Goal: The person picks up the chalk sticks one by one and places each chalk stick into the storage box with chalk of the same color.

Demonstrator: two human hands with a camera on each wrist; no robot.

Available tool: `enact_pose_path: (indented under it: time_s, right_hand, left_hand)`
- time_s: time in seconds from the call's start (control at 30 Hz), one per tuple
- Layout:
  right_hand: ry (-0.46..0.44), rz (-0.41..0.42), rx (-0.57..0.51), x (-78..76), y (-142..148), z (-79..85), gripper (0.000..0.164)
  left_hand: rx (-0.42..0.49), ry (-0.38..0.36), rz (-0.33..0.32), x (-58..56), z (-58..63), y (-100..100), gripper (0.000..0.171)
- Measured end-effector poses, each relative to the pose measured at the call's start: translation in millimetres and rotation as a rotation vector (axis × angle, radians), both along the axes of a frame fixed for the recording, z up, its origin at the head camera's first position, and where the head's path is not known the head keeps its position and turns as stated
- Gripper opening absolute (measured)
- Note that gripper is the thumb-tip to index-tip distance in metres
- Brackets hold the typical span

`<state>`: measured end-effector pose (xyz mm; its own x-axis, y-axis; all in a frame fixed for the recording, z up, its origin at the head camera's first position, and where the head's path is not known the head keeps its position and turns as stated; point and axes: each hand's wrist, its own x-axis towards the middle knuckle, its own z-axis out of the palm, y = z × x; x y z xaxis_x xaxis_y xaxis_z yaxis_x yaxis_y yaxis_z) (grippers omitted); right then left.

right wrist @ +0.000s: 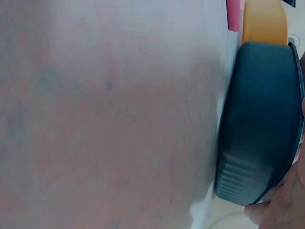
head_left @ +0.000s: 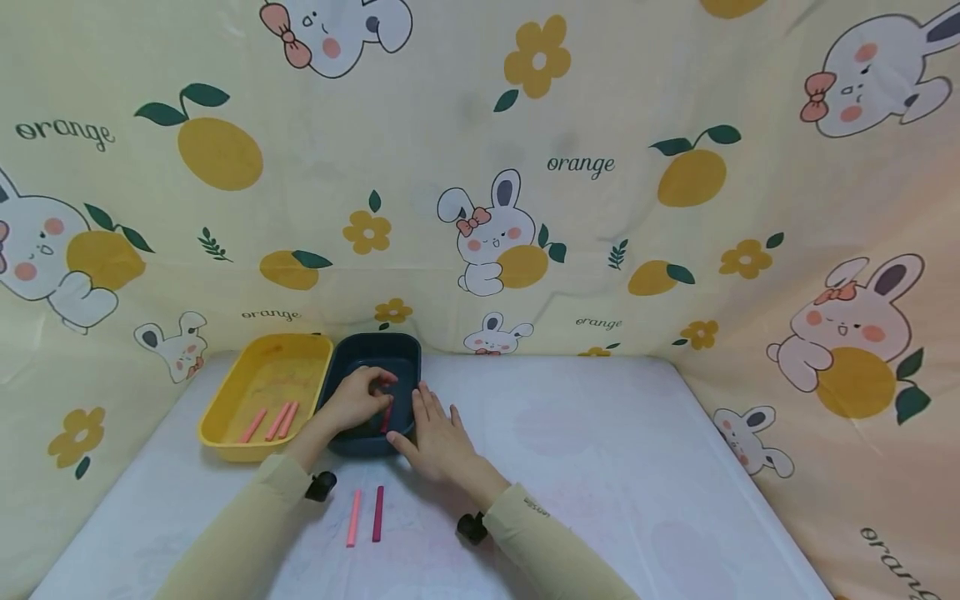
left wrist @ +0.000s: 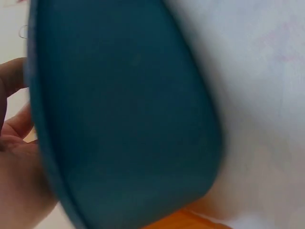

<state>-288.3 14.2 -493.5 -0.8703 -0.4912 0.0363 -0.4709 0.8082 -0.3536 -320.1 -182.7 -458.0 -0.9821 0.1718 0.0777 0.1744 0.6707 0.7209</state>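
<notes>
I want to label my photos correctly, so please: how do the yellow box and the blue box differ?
The yellow box is bright, the blue box dark. The yellow box holds three light pink sticks; in the blue box, a dark pink stick shows. The left hand reaches into the blue box, not the yellow box. Both have open tops and rounded corners.

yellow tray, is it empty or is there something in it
Not empty: in the head view, three pink sticks lie in the near half of the yellow tray.
</notes>
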Motion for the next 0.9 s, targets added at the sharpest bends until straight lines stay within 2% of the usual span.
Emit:
enact_pose_path:
  time_s: [0.2,0.5,0.73,0.9]
  right_hand:
    - [0.009,-0.001,0.001,-0.9,0.9,-1.0,0.090]
    - [0.002,-0.006,0.000,0.2,1.0,1.8,0.090]
    - [-0.001,-0.008,0.001,-0.5,-0.3,0.7,0.091]
    - [0.009,-0.014,-0.002,-0.9,-1.2,-1.1,0.092]
  left_hand:
    - [0.018,0.033,-0.013,16.7,11.4,-0.6,0.034]
    - [0.077,0.104,-0.049,44.3,20.9,-4.9,0.035]
    - [0.101,0.186,-0.053,62.9,18.0,-11.1,0.034]
    - [0.104,0.172,-0.036,78.3,15.9,-15.5,0.033]
